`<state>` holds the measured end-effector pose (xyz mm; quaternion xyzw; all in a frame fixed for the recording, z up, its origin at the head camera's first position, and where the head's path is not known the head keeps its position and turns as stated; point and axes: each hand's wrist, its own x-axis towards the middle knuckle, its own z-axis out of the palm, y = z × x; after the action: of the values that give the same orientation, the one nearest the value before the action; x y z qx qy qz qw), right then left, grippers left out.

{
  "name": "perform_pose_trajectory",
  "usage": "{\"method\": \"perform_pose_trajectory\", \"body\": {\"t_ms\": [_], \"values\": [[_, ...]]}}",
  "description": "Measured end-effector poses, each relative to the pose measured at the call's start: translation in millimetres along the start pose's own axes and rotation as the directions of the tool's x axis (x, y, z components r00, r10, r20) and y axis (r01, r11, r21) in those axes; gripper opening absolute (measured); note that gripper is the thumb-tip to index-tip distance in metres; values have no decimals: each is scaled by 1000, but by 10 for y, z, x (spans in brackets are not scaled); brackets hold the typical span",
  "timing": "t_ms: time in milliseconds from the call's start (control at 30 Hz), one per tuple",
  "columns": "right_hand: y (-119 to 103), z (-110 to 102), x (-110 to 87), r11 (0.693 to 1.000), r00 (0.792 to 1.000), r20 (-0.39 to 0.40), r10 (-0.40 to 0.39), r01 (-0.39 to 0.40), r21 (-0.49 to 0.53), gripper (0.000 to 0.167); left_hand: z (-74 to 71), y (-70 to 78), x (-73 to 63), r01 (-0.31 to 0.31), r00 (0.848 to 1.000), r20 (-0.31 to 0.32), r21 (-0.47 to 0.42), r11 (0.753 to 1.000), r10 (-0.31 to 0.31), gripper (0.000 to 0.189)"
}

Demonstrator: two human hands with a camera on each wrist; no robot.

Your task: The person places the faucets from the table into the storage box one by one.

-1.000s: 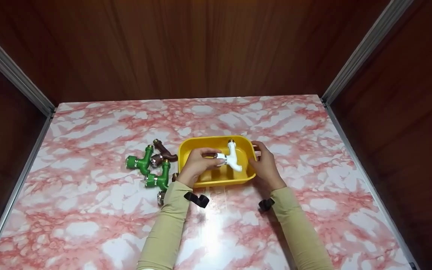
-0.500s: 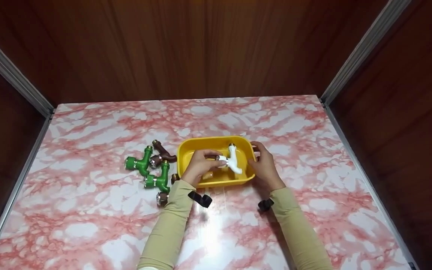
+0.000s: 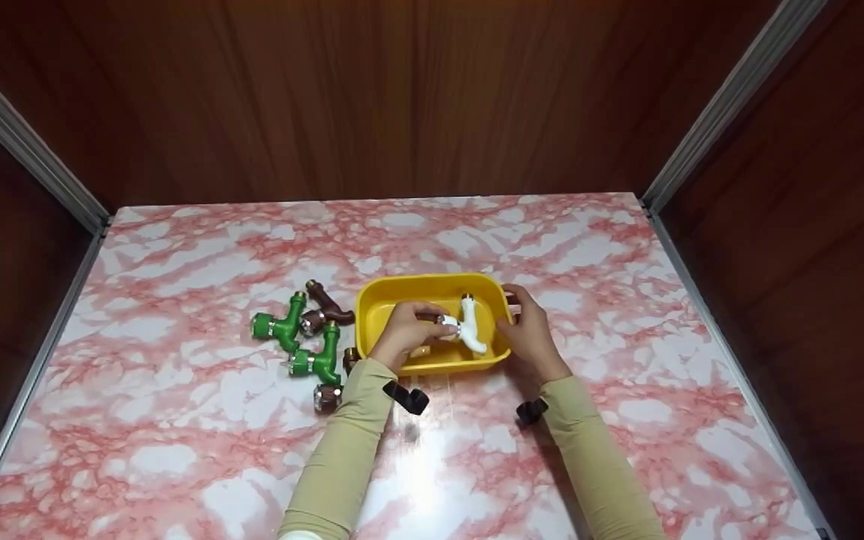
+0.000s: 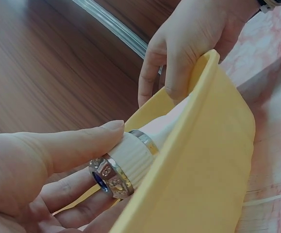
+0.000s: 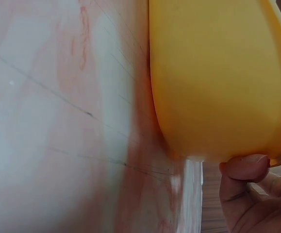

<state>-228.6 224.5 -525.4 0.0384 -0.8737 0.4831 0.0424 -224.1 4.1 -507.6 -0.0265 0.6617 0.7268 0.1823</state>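
Observation:
My left hand [image 3: 402,335] reaches over the yellow plastic tub [image 3: 443,368] and pinches a white tap [image 3: 470,327] by its knob. The tap's spout points toward the front right, its brass-threaded end toward the back. In the left wrist view, thumb and fingers hold the ribbed white knob [image 4: 135,155], which has a silver ring and a blue spot at its end; the tub wall hides part of the tap. On the tub's right end, my right hand [image 3: 535,335] grips the rim. The right wrist view shows its thumb [image 5: 247,167] against the yellow wall.
Left of the tub lie two green taps [image 3: 282,324] [image 3: 319,361] and a brown tap [image 3: 327,309]. Another brown knob [image 3: 328,397] shows beside the left sleeve, partly covered. Wood-grain panels [image 3: 372,97] enclose the marbled tabletop at the back and sides.
The left hand has lowered the white tap slightly, toward the front of the tub. The right hand has stayed on the tub's rim.

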Motion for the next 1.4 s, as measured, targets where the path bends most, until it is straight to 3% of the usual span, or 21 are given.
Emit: {"method": "perform_pose_trajectory", "body": {"t_ms": [633,1233,1400], "values": [[24,38,-1,999,1000,-25,-18,19,41,52,46,-101,44,13,1000,-29,91,996,-10,31],[5,-5,-7,1000,1000,-7,12,-12,6,53,73,-98,69,67,998,-10,43,997,-67,28],[5,-1,-1,1000,1000,-3,18,-18,18,54,67,-116,77,48,998,-31,52,997,-47,27]]}}
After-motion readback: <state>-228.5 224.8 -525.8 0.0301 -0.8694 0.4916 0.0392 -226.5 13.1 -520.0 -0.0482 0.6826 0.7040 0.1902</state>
